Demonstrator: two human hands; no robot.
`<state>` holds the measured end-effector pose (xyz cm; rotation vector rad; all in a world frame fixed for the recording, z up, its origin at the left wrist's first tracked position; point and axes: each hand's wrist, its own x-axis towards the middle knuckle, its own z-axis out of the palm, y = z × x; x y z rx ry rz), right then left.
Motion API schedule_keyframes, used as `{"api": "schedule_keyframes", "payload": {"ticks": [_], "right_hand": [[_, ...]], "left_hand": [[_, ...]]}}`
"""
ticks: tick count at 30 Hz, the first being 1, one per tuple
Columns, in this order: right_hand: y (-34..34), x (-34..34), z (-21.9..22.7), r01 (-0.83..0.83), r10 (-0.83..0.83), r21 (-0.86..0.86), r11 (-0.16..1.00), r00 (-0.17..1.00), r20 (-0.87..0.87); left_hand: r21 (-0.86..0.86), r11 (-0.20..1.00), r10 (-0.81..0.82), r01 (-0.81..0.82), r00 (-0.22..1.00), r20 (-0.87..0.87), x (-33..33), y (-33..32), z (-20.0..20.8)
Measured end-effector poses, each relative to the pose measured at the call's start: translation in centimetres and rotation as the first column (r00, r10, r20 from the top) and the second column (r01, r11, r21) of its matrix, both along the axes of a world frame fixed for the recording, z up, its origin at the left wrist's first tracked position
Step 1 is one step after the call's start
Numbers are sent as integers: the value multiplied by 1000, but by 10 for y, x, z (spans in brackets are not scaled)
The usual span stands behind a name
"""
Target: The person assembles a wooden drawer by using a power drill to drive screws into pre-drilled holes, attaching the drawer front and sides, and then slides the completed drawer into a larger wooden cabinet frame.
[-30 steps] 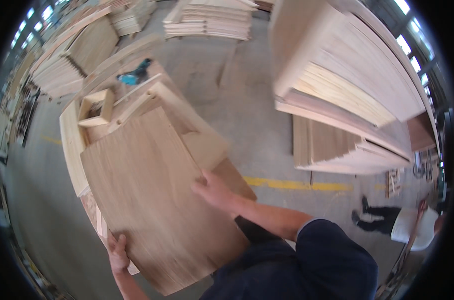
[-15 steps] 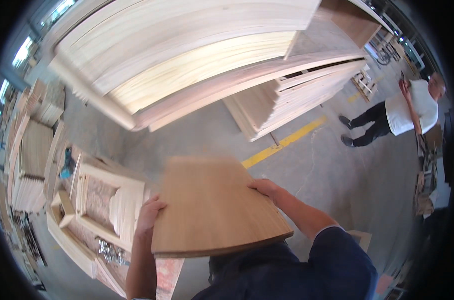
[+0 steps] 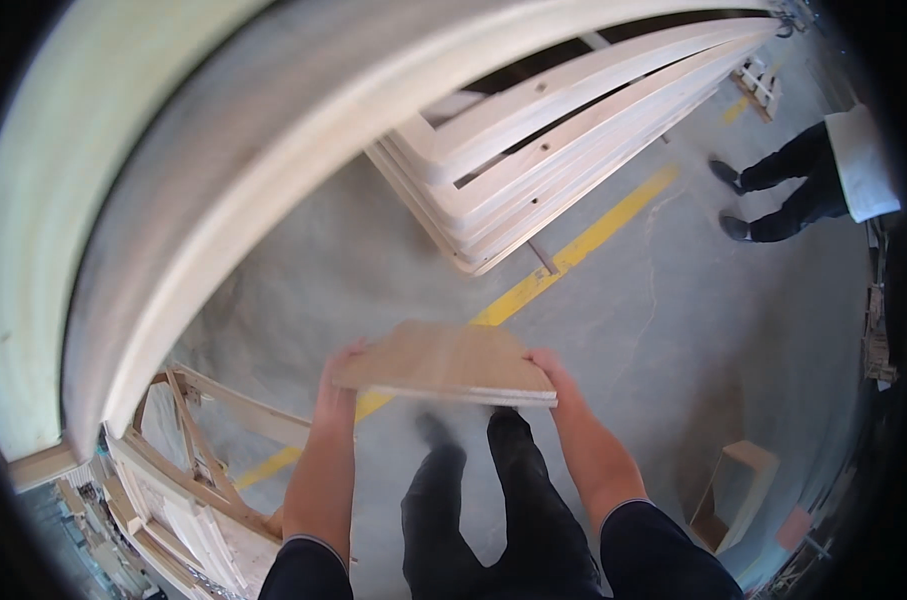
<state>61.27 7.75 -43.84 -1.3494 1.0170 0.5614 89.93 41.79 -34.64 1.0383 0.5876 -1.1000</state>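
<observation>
A flat brown wooden panel [image 3: 443, 362], seemingly a thin stack of boards by its layered near edge, is held out in front of my body. My left hand [image 3: 341, 368] grips its left side, blurred by motion. On the opposite side my right hand [image 3: 543, 362] is closed round the edge, with the fingers partly hidden beneath. Both arms stretch forward, and the panel hangs above the floor ahead of my feet.
A large pale wooden piece [image 3: 188, 210] curves close by at the upper left. Stacked pale frames [image 3: 493, 215] stand ahead beside a yellow floor line [image 3: 583, 240]. A person [image 3: 803, 180] stands at right. An open wooden box [image 3: 738, 490] sits lower right; wooden frames [image 3: 188, 500] lie lower left.
I have stepped forward; the stacked frames and the pale wooden piece look nearer. The panel is now farther from my body and tilted flatter, still in both hands. My legs have come into view.
</observation>
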Motion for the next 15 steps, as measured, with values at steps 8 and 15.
{"api": "schedule_keyframes", "payload": {"ticks": [8, 15], "right_hand": [[-59, 43, -115, -155, 261, -423, 893, 944, 203], [-79, 110, 16, 763, -890, 614, 200, 403, -212]], "left_hand": [[58, 982, 183, -178, 979, -91, 90, -58, -158], [109, 923, 362, -368, 929, 71, 63, -108, -35]]}}
